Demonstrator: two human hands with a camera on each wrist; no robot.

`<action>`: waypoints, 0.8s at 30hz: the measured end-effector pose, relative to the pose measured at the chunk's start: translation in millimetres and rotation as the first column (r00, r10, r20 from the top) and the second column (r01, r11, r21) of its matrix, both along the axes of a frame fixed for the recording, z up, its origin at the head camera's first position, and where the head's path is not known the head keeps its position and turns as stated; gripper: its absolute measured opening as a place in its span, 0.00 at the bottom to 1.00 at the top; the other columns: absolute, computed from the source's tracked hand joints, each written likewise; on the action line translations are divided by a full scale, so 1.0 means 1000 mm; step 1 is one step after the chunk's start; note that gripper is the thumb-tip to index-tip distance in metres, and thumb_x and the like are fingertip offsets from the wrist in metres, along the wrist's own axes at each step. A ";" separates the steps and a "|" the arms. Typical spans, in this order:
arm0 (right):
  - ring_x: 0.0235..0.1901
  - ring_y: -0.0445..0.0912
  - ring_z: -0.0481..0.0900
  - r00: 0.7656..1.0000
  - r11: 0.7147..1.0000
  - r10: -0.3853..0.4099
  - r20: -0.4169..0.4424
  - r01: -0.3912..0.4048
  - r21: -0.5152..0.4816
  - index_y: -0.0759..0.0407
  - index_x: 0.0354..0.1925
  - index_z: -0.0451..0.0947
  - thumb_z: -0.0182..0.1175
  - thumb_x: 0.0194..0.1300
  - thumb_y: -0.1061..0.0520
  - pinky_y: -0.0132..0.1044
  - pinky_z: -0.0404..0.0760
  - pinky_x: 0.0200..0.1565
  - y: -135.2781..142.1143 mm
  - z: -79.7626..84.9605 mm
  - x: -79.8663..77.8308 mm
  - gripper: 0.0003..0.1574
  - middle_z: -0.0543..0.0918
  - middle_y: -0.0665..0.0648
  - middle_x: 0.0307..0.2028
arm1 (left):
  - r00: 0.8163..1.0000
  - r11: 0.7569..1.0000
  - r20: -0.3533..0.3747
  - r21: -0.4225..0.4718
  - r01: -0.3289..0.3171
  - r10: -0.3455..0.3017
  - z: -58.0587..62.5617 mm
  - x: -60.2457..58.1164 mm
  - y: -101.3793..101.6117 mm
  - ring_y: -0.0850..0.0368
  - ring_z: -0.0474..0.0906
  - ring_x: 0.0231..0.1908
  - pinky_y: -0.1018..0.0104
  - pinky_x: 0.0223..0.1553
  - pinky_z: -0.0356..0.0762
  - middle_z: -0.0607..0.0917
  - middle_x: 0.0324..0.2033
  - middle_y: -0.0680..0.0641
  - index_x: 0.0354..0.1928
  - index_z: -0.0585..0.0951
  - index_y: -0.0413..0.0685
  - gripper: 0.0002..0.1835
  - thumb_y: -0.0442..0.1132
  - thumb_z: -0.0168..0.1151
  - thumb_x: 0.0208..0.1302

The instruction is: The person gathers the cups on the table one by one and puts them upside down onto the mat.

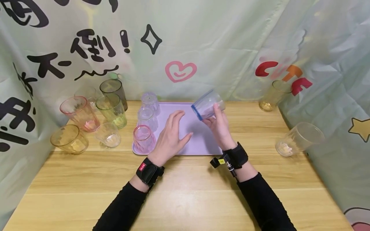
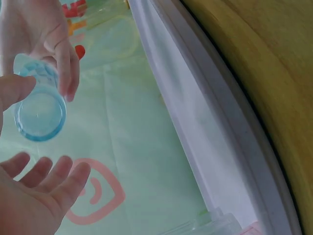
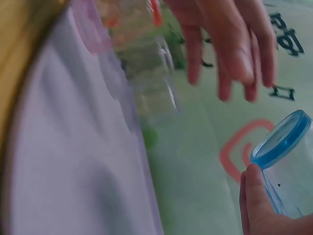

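Work surface: wood-grain table (image 1: 185,199). Backdrop: pale green cloth (image 1: 225,48), creased, behind the table and along both sides. Printed on it: black characters (image 1: 92,45) at left, a black four-pointed outline (image 1: 151,39), a pink heart (image 1: 180,72) near centre, coloured letters (image 1: 284,72) and a yellow star (image 1: 361,129) at right. Left group, standing mouth up on the table: grey cup (image 1: 122,95), green cup (image 1: 112,112), red-rimmed cup (image 1: 82,114), amber cup (image 1: 70,141), small clear cup (image 1: 109,136). Right side, likewise mouth up: yellow-tinted cup (image 1: 273,96) near the backdrop; large clear cup (image 1: 299,139) nearer the front

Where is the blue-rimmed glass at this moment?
In the head view, the blue-rimmed glass is right of centre, tilted in the right hand, over the purple tray.
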State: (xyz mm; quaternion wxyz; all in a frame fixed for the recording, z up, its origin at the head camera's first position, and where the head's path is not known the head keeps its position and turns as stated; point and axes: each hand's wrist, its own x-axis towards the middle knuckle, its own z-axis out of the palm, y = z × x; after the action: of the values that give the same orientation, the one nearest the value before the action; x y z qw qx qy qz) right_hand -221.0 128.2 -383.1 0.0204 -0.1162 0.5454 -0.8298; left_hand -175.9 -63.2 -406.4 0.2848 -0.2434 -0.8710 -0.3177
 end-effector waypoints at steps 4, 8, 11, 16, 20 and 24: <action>0.49 0.56 0.70 0.998 0.997 0.060 -0.003 -0.059 0.045 0.48 0.66 0.51 0.44 0.67 0.39 0.41 0.74 0.50 -0.012 -0.005 0.007 0.34 0.65 0.62 0.56 | 1.000 0.999 -0.021 0.038 0.012 -0.011 0.002 -0.001 0.000 0.56 0.53 0.61 0.60 0.59 0.64 0.57 0.64 0.43 0.66 0.53 0.42 0.45 0.49 0.66 0.51; 0.49 0.55 0.70 0.995 0.992 0.094 0.010 -0.095 0.088 0.49 0.66 0.53 0.42 0.67 0.38 0.39 0.75 0.48 -0.023 -0.010 0.015 0.34 0.67 0.61 0.56 | 0.999 0.998 -0.033 0.061 0.019 -0.017 0.003 -0.001 -0.001 0.55 0.52 0.62 0.60 0.61 0.60 0.56 0.65 0.43 0.67 0.51 0.42 0.48 0.49 0.67 0.50; 0.46 0.53 0.71 0.994 0.990 0.097 0.046 -0.101 0.098 0.53 0.64 0.54 0.44 0.66 0.37 0.36 0.76 0.43 -0.030 -0.013 0.020 0.36 0.69 0.60 0.53 | 0.999 0.997 -0.037 0.073 0.028 -0.025 0.003 -0.001 -0.001 0.55 0.52 0.62 0.60 0.62 0.58 0.56 0.65 0.43 0.67 0.51 0.43 0.49 0.49 0.68 0.49; 0.44 0.51 0.72 0.989 0.988 0.125 0.084 -0.131 0.083 0.54 0.64 0.54 0.46 0.64 0.36 0.32 0.76 0.36 -0.038 -0.015 0.029 0.38 0.69 0.58 0.51 | 0.998 0.996 -0.042 0.074 0.047 -0.044 0.004 -0.001 0.000 0.54 0.52 0.62 0.60 0.61 0.59 0.55 0.65 0.43 0.68 0.51 0.43 0.50 0.47 0.70 0.47; 0.47 0.53 0.71 0.984 0.984 0.159 0.079 -0.164 0.065 0.52 0.64 0.53 0.47 0.64 0.35 0.34 0.76 0.39 -0.041 -0.016 0.032 0.38 0.67 0.60 0.54 | 0.997 0.996 -0.055 0.064 0.060 -0.056 0.006 -0.001 -0.001 0.54 0.52 0.62 0.60 0.61 0.60 0.55 0.65 0.41 0.68 0.51 0.45 0.51 0.43 0.71 0.46; 0.50 0.54 0.69 0.979 0.981 0.187 0.079 -0.190 0.044 0.51 0.66 0.51 0.45 0.65 0.36 0.35 0.76 0.41 -0.042 -0.016 0.034 0.38 0.64 0.63 0.58 | 0.995 0.995 -0.063 0.068 0.077 -0.073 0.006 -0.001 -0.002 0.54 0.52 0.62 0.61 0.61 0.59 0.55 0.64 0.41 0.68 0.51 0.47 0.51 0.38 0.72 0.44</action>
State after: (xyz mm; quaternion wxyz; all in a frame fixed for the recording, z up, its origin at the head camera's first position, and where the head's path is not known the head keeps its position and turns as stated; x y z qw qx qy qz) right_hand -187.0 85.8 -399.1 0.1222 -0.1357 0.5518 -0.8138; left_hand -177.2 -65.0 -400.5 0.3071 -0.2753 -0.8406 -0.3512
